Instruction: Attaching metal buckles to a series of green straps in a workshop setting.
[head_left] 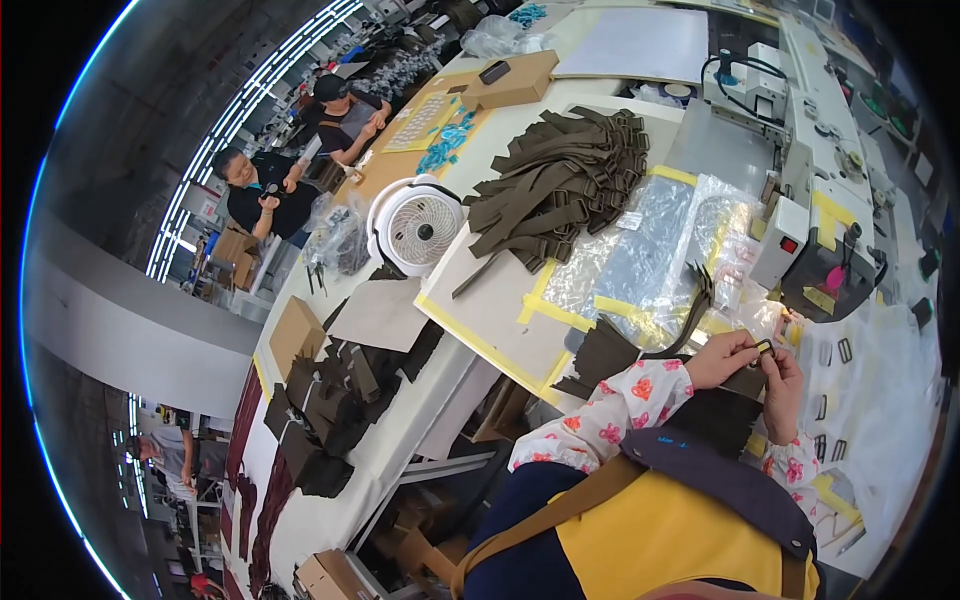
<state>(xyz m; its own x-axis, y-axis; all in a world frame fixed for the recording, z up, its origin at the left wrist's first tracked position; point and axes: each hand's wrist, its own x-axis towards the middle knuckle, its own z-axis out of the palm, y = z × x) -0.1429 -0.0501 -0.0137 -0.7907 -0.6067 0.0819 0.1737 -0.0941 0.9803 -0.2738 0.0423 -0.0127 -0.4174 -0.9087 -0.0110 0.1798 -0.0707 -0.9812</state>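
Note:
At the right of the head view my left hand (722,362) and my right hand (783,396) meet over my lap. Between their fingertips is a small dark rectangular strap buckle (765,347), pinched from both sides. A piece of dark olive webbing (746,384) shows just below it, partly covered by my fingers; whether it runs through the buckle I cannot tell. Further olive strips (604,356) lie beside my left forearm, and a bunch of strap ends (697,305) sticks up beyond that hand. Loose dark buckles (845,350) are scattered to the right of my right hand.
A big heap of olive straps with buckles (570,180) covers the board ahead. Beyond my hands stands a machine with a red switch (789,245). A white fan (420,228) sits left of the heap. Dark webbing bundles (335,410) lie further left. Other people work across the table.

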